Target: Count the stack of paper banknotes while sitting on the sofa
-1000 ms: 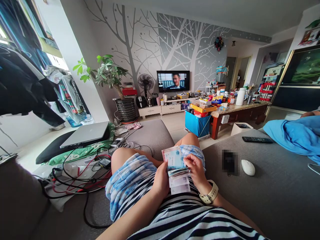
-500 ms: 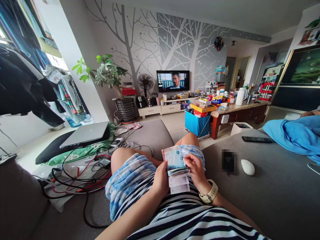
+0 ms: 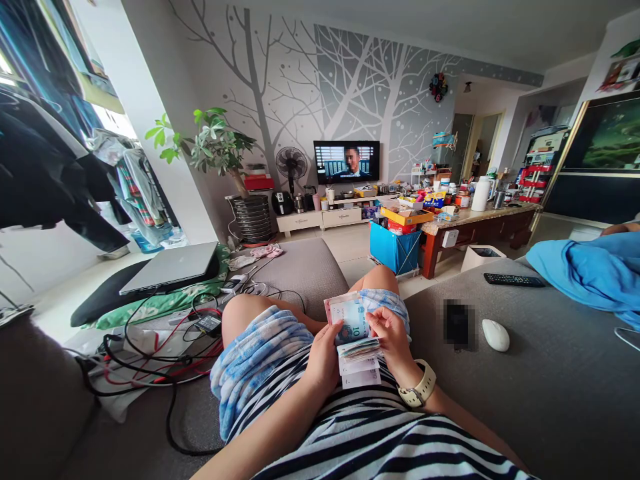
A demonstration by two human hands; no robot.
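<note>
The left hand [image 3: 323, 357] was clamped on the banknotes [image 3: 349, 313] from their 9 o'clock side, thumb on top, the other fingers mostly hidden. The right hand [image 3: 393, 339] pinched their 3 o'clock edge between thumb and forefinger, wrist bent inward below a pale watch [image 3: 420, 388]. The notes were above the lap, a folded bundle [image 3: 358, 348] and two pale notes hanging toward 6 o'clock, over the striped shirt [image 3: 370, 440]. Bent legs in blue-and-white shorts [image 3: 265, 353] flanked them at 10 and 1 o'clock.

Farther out, tangled cables [image 3: 175, 363] crowded 9 o'clock, with a laptop [image 3: 173, 268] just above that. At 3 o'clock, grey sofa [image 3: 430, 360] fabric ran from the forearm past a blurred black object [image 3: 459, 323] to a white mouse [image 3: 495, 335]; a remote [image 3: 513, 280] lay nearer 2. The sofa's edge dropped to floor tiles [image 3: 345, 252] at 12, before a blue bin [image 3: 395, 248] and a loaded desk [image 3: 480, 217] toward 1 and 2.
</note>
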